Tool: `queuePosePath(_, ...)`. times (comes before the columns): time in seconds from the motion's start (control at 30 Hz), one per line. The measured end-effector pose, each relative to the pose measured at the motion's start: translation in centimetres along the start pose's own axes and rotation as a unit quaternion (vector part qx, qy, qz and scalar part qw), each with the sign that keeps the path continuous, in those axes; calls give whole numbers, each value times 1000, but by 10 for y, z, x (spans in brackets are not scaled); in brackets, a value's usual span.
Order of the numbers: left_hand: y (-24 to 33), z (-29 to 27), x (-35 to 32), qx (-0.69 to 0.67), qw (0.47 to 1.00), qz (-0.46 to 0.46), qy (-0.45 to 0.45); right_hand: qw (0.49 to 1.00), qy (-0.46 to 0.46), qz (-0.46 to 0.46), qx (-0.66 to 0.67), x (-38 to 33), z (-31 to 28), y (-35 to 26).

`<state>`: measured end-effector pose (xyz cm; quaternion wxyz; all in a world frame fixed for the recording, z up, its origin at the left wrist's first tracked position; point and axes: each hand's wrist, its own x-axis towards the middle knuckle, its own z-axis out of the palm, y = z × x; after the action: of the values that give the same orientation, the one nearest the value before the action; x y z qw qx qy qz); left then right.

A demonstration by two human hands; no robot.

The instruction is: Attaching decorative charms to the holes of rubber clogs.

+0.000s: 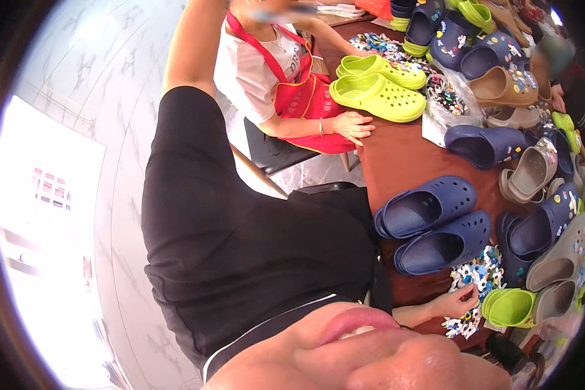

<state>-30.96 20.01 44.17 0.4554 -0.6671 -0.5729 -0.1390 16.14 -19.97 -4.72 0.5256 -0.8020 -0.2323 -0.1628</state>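
Hand in the charm pile

One hand (pixel 458 302), which of the person's two I cannot tell, rests with fingers curled on a pile of small colourful shoe charms (pixel 478 276) on the brown bench (pixel 403 162), just below two navy clogs (pixel 435 224). A lime clog (pixel 508 307) lies beside it.

floor (pixel 97 84): pale marble-look tile | table (pixel 403 159): dark brown top | chair (pixel 273 153): dark seat | bright glare lower left

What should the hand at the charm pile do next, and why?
Probably pinch one charm and lift it toward the navy clogs. The hand rests with fingers curled in the pile of charms, nothing clearly gripped, and that pair beside it shows no charms.
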Motion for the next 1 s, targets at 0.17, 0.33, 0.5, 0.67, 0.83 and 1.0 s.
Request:
queuePosePath(0.17, -25, 7, -11, -36, 999, 12, -1, 1000, -15, 22, 7, 5, 3, -2)
queuePosePath(0.33, -43, 0, -17, -79, 996, 28, 10, 1000, 3, -17, 2, 10, 2, 6)
queuePosePath(0.5, -66, 0, -23, -136, 989, 45, 29, 1000, 4, -8, -3, 13, -2, -9)
queuePosePath(0.67, -46, 19, -25, -131, 972, 45, 189, 998, 16, -15, -50, 7, -12, 2)
queuePosePath(0.83, 56, 3, -90, -214, 893, 192, 347, 1000, -6, -26, -12, 3, 11, 5)
queuePosePath(1.0, 208, 10, -173, -487, 770, 339, 235, 999, 41, -3, 7, 3, 15, 5)
